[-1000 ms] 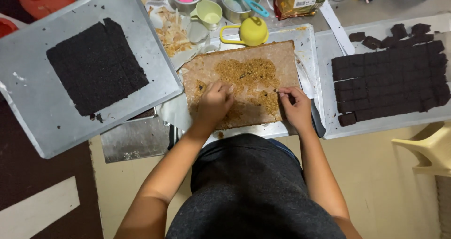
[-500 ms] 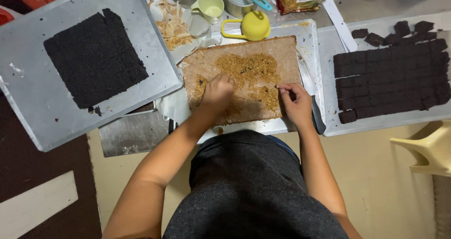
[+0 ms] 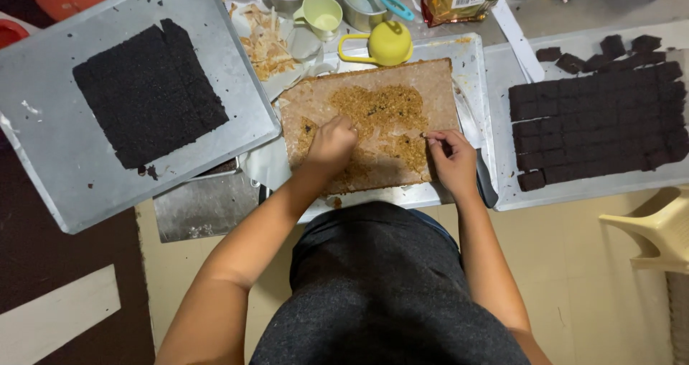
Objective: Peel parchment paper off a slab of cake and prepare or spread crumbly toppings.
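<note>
my left hand (image 3: 331,146) lay loosely curled on the crumb-covered brown slab (image 3: 373,121) in the middle tray (image 3: 470,56); my right hand (image 3: 451,160), fingers pinched, touched its right edge, holding nothing i could make out.

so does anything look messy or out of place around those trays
A few things. Dark crumbs lie loose on the left tray beside the dark slab. On the right tray, the top pieces sit scattered and askew, unlike the neat rows below. Pale peeled scraps are heaped beyond the brown slab under both hands.
</note>
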